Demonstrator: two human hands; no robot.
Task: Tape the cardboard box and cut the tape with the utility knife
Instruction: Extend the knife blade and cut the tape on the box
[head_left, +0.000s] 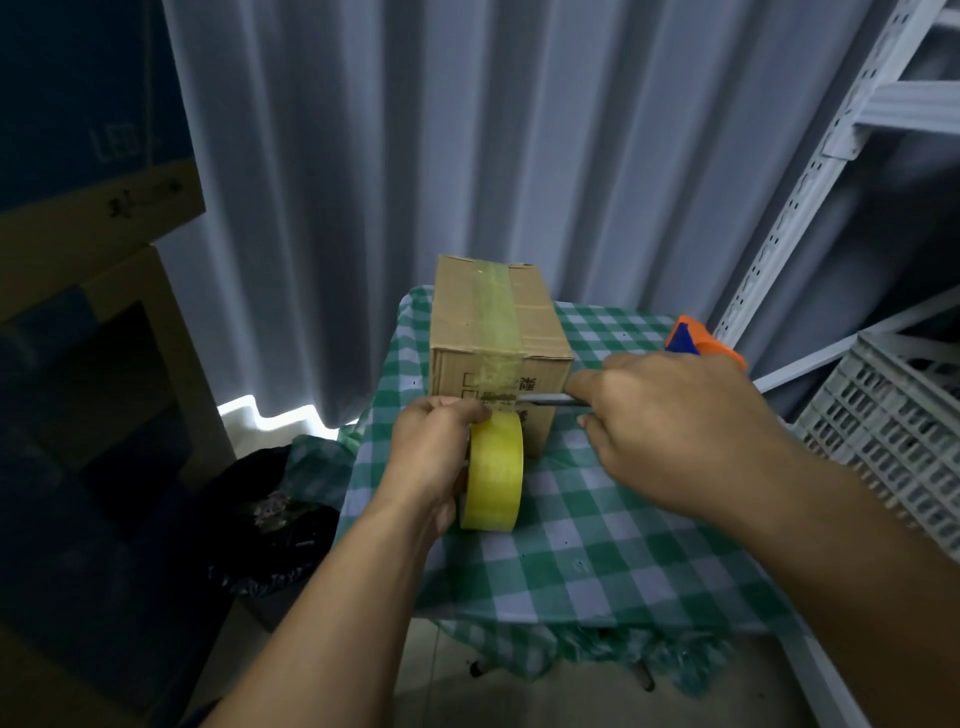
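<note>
Two hands were seen at frame centre: the yellow tape roll (492, 472) was gripped by the left hand (434, 457) against the cardboard box (496, 332) on the checked worktop (597, 545), while the utility knife (550, 399) was clasped by the right hand (670, 415), blade at the tape.

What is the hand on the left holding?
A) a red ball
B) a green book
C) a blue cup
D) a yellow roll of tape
D: the left hand grips the yellow roll of tape against the front of the cardboard box, while the right hand brings the utility knife to the tape.
</note>
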